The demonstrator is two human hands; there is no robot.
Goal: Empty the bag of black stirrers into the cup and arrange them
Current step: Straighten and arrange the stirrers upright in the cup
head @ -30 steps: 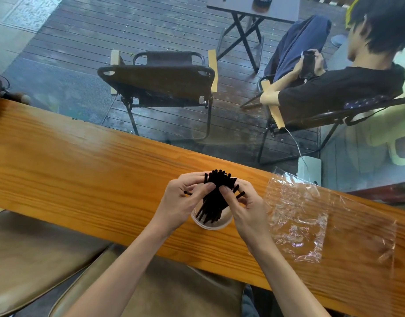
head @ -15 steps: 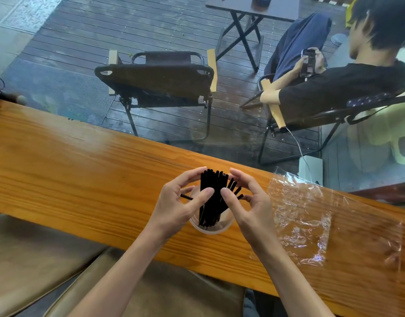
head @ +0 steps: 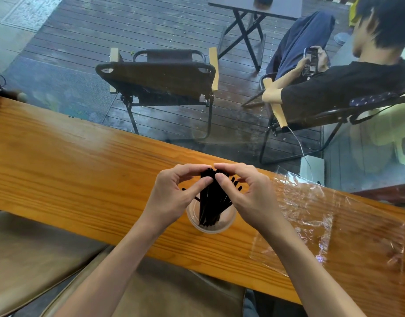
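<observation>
A long varnished wooden worktop point(head: 59, 156) runs slantwise across the view, cut off at both side edges, with a dark slatted deck beyond it where an empty folding chair point(head: 160, 76) stands and a seated person point(head: 343, 85) in a black top, partly out of view at the right, holds a phone point(head: 310, 61). On the worktop to the right lies the clear plastic bag point(head: 334, 225), flat, crumpled and glossy, its edges hard to trace against the wood grain; no stirrers can be seen in it. Just left of the bag, near the worktop's front edge, stands a clear cup point(head: 210, 223), much of its rim covered by the two hands above it. A bundle of black stirrers point(head: 212, 202) stands in the cup, leaning and fanning out toward the right, their lower ends showing through the cup wall. The left hand point(head: 174, 193) and right hand point(head: 249, 193) meet over the tops of the stirrers, each with thumb and curled fingers closed on the upper ends, so the tips are largely hidden; a few stray ends poke out at either side. How many stirrers there are cannot be made out, and both forearms run off the bottom edge
</observation>
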